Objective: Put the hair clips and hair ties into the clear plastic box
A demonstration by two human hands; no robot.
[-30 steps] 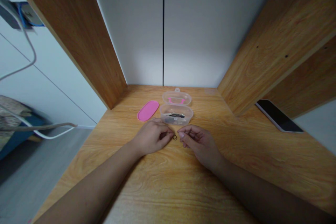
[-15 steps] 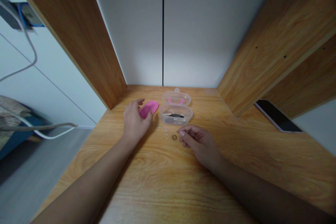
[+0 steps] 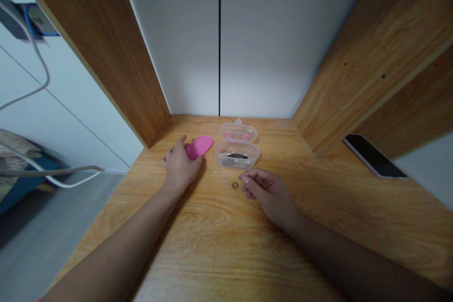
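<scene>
Pink lid [image 3: 202, 145] sits on the table [image 3: 219, 245], left of the open clear case [image 3: 231, 162]; your left hand [image 3: 180, 163] spans its near end, though I cannot tell if it grips. Your right hand [image 3: 267, 193] curls beside dark rings [image 3: 235, 185], any pinched object indiscernible.

Plastic box [image 3: 255, 157], smooth pink oval [image 3: 200, 147], wood-grained tabletop [image 3: 219, 245]

Pink oval piece [image 3: 201, 146] left of an open translucent box [image 3: 253, 158], dark rings [image 3: 235, 185] and pale rings [image 3: 224, 183] in front.
</scene>
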